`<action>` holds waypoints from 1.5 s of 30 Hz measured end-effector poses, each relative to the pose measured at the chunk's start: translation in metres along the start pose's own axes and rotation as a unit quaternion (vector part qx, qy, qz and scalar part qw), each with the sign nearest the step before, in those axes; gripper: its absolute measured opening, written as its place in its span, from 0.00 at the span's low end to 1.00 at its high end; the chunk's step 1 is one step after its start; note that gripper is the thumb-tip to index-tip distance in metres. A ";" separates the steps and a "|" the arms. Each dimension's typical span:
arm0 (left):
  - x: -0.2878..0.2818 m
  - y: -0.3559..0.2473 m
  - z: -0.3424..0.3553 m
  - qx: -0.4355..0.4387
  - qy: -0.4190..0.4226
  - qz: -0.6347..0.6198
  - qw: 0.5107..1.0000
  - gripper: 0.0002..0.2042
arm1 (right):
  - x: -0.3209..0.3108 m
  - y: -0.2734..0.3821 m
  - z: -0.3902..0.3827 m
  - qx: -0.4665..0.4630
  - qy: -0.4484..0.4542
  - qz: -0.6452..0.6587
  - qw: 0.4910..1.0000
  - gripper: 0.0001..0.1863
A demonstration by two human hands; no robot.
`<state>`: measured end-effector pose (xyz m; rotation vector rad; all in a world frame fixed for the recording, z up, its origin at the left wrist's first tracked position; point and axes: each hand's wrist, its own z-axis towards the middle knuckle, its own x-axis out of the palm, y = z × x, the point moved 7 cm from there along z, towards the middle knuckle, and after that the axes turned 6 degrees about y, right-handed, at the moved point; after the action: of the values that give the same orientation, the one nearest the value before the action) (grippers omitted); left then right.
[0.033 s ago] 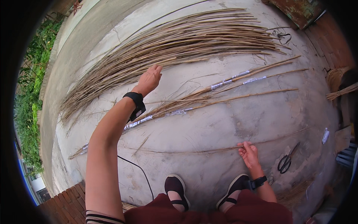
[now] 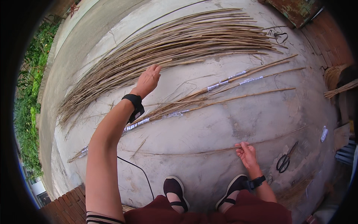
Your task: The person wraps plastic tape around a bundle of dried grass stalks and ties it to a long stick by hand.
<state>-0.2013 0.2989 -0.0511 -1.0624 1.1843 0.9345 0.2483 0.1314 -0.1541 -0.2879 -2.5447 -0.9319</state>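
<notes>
My left hand (image 2: 148,78) is at the near edge of a long pile of thin brown sticks (image 2: 186,35), fingers curled; what they grip is hidden. Below it, several stick bundles (image 2: 194,97) lie diagonally on the concrete, some wrapped with shiny silver-white tape (image 2: 138,124). At lower right, my right hand (image 2: 245,152) pinches a long, thin, dry stem (image 2: 197,153) that stretches sideways just above or along the ground. Black-handled scissors (image 2: 283,162) lie to the right of that hand.
My dark shoes (image 2: 173,190) are at the bottom, beside a black cord (image 2: 143,171). A small pale object (image 2: 323,133), another bundle (image 2: 337,89) and a rusty metal object (image 2: 289,9) are at the right. Plants (image 2: 28,112) line the left; bricks (image 2: 67,201) edge the lower left.
The view has shifted very slightly. Both hands remain in about the same places and poses.
</notes>
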 end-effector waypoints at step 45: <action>-0.100 0.048 -0.034 -0.064 -0.165 0.152 0.973 0.08 | -0.008 -0.004 0.008 -0.013 -0.004 -0.033 0.999 0.06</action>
<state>-0.2711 0.2763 0.0387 -0.7973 1.0325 1.3847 0.2513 0.1329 -0.1655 -0.2161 -2.5654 -0.9915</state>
